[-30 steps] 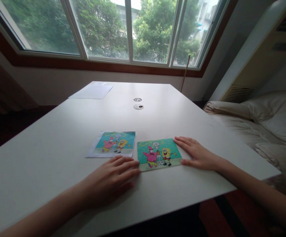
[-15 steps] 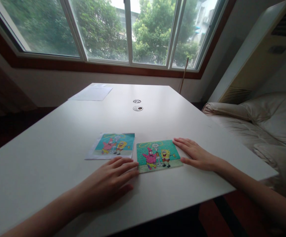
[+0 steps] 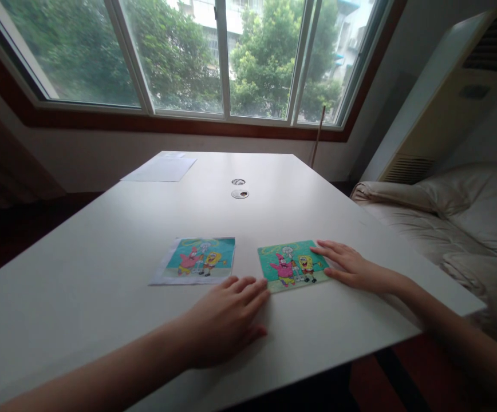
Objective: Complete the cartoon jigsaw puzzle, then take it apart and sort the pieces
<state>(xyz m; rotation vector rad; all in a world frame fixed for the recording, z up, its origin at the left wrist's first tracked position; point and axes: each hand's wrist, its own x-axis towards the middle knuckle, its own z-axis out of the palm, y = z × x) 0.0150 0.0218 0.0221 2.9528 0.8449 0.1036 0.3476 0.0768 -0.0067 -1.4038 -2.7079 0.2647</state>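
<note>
A jigsaw puzzle (image 3: 294, 266) with a teal cartoon picture, its pieces joined into a rectangle, lies flat on the white table (image 3: 326, 332). My left hand (image 3: 229, 320) rests palm down at the puzzle's lower left corner, fingers stretched out and touching its edge. On the other side my right hand (image 3: 351, 268) lies with extended fingers over the puzzle's right edge, the thumb on the lower right corner. To the left, apart from the puzzle, is a paper sheet (image 3: 199, 260) printed with the same cartoon picture; my left fingertips are close to its lower right corner.
White papers (image 3: 160, 169) lie at the table's far left corner. Two round cable-hole covers (image 3: 240, 194) are set in the table's far middle. A pale sofa (image 3: 454, 217) stands to the right, and a wide window (image 3: 223, 63) is beyond the table.
The puzzle has slid to the right, away from the printed sheet. Both my hands have moved right with it, the left one still at its left edge.
</note>
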